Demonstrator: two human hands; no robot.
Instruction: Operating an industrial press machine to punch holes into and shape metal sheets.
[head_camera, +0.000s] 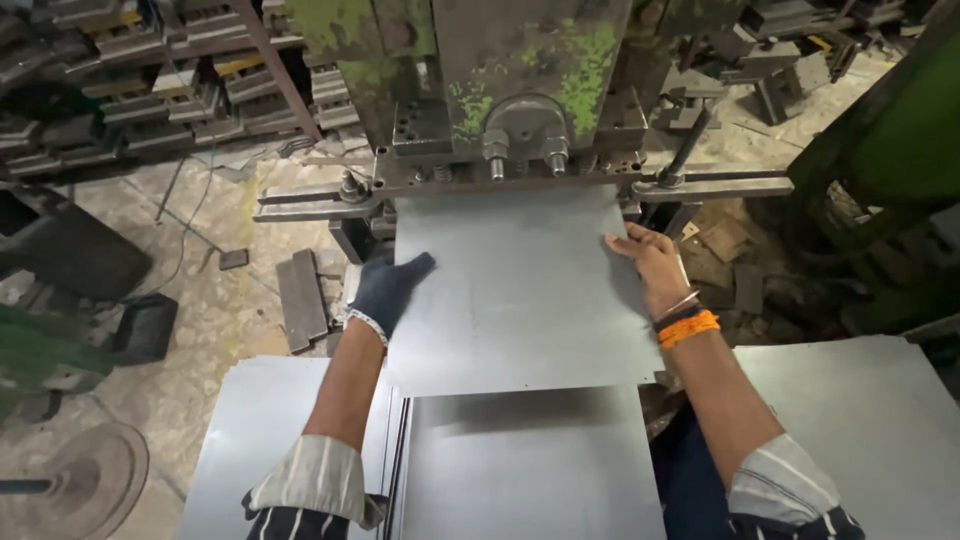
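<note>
Flat grey steel sheet (520, 290) lay under the green-flecked press (520, 80), far edge at the die. Gloved left hand (388, 288) lay flat on its left edge; bare right hand (650, 262) pressed open-fingered on its right edge.

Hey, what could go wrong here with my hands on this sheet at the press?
1. The bare right hand presses on the sheet edge close under the press; its fingers could get caught if the press comes down.
2. That hand has no glove, unlike the left hand, so the sheet's edge might cut it.
3. The sheet overhangs the stack below and may slip or tilt.
</note>
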